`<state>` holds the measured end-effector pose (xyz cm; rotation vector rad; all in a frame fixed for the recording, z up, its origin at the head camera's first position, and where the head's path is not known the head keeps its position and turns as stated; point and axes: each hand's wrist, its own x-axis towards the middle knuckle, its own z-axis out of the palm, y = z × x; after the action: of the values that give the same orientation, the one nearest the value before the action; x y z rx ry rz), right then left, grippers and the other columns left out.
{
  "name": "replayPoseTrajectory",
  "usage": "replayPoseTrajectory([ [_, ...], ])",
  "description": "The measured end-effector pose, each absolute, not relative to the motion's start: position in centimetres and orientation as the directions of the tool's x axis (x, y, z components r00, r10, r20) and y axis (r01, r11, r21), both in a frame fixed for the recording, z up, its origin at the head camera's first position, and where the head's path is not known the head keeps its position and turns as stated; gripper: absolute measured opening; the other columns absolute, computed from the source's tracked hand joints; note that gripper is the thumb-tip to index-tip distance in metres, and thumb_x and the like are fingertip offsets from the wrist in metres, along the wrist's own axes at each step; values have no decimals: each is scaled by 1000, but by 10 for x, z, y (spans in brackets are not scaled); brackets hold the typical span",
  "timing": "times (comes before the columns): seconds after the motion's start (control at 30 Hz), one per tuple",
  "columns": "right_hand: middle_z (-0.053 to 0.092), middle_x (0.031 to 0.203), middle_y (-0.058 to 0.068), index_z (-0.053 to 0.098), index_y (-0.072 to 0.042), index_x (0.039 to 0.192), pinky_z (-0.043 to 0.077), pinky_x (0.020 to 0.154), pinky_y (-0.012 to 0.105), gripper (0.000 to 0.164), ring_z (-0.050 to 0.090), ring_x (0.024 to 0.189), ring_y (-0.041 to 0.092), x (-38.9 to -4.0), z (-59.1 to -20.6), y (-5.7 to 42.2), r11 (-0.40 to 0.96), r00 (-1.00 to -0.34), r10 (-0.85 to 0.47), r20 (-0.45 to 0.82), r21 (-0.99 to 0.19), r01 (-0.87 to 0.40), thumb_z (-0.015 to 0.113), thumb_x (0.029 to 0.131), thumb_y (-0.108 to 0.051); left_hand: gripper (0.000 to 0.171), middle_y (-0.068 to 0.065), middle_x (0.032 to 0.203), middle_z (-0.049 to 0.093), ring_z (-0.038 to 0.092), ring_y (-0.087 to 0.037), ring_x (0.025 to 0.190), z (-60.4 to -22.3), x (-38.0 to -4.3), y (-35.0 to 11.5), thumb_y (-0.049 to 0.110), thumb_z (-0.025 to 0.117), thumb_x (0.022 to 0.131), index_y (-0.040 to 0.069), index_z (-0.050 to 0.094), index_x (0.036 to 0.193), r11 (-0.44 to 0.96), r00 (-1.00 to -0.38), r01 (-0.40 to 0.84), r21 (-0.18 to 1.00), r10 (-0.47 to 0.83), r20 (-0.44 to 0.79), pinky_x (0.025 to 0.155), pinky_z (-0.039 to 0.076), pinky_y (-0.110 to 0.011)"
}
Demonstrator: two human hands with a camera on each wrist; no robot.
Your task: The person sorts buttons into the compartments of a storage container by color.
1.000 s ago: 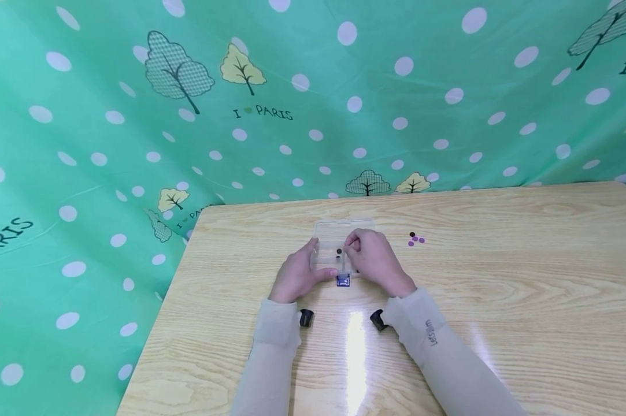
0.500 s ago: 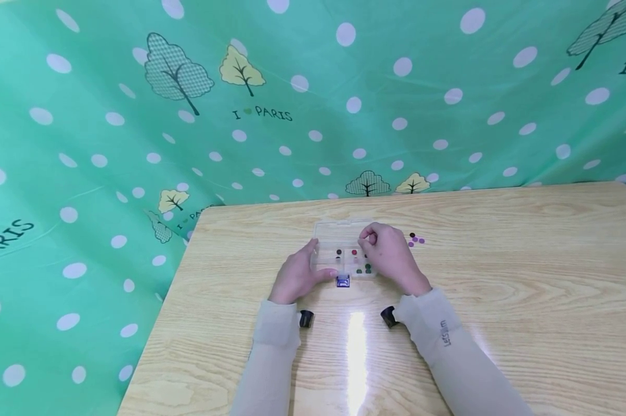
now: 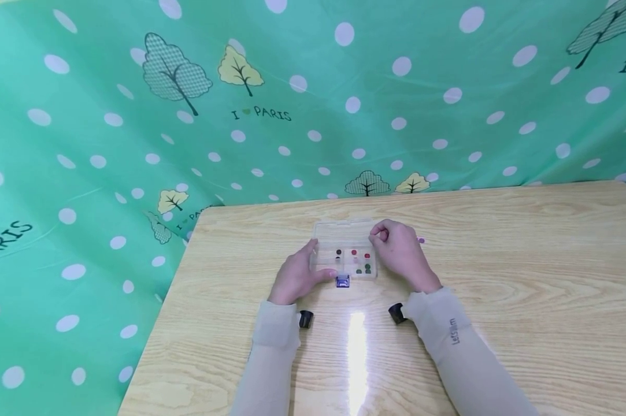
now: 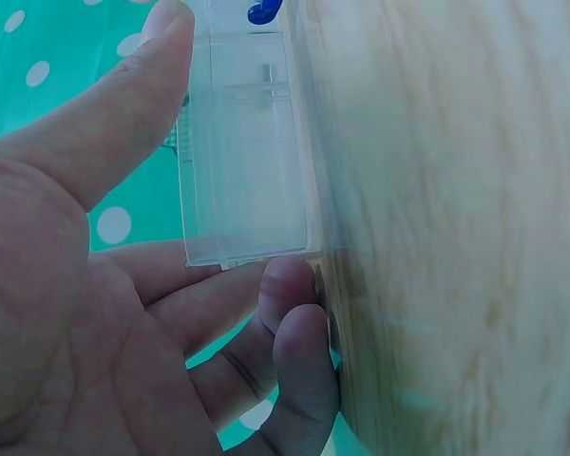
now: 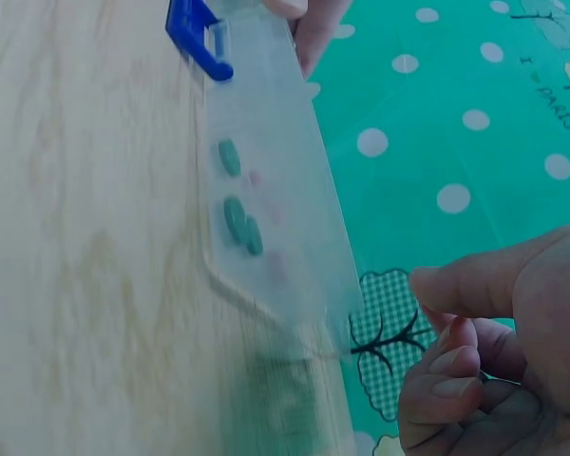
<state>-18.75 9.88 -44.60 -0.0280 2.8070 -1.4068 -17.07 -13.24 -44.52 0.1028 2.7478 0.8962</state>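
Note:
A clear plastic box [image 3: 325, 257] lies with its lid [image 3: 336, 233] raised at the back and a blue latch [image 3: 343, 282] at the front. My left hand [image 3: 294, 275] holds its left end, thumb along the front edge and fingers around the far side. Inside are small round pieces: a black piece [image 3: 339, 252], red pieces [image 3: 354, 252] and green pieces [image 5: 233, 217]. My right hand [image 3: 397, 249] is off the box's right end, fingers curled, thumb close to the index finger; no piece shows between them. A loose purple piece [image 3: 421, 240] peeks out beside that hand.
The box stands on a wood-grain table [image 3: 526, 277], its far edge against a green dotted curtain [image 3: 302, 144]. Black wrist devices, a left one [image 3: 306, 319] and a right one [image 3: 397, 314], sit by the sleeves.
My right hand has moved right from over the box to beyond its right end, uncovering the red and green pieces and covering most loose pieces. My left hand has stayed on the box.

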Motion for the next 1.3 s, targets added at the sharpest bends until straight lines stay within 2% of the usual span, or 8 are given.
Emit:
replayPoseTrajectory([
  [0.37,58,83,7,69,-5,101,45,71,35,14,52,76,24,-189,-448,113,613,-999,35,-7,-789,27,61,99,-16,98,-18,154,42,42,-38,140,-444,-170,-131,41,84,80,6,33,157,811,-967,0,585,148,-206,114,37,-50],
  [0.93,58,84,9,68,-5,103,44,68,35,16,51,70,24,-189,-460,131,615,-997,81,-6,-786,55,58,99,-16,100,-17,155,41,41,-37,141,-446,-170,-132,43,83,79,6,33,157,819,-967,-8,573,141,-214,115,36,-49],
  [1.3,56,90,11,68,-1,108,42,70,37,17,50,75,26,-189,-461,148,612,-992,129,-1,-787,81,62,97,-13,99,-18,154,43,43,-38,140,-445,-171,-131,42,83,80,6,33,157,816,-968,-11,578,136,-210,113,38,-50],
])
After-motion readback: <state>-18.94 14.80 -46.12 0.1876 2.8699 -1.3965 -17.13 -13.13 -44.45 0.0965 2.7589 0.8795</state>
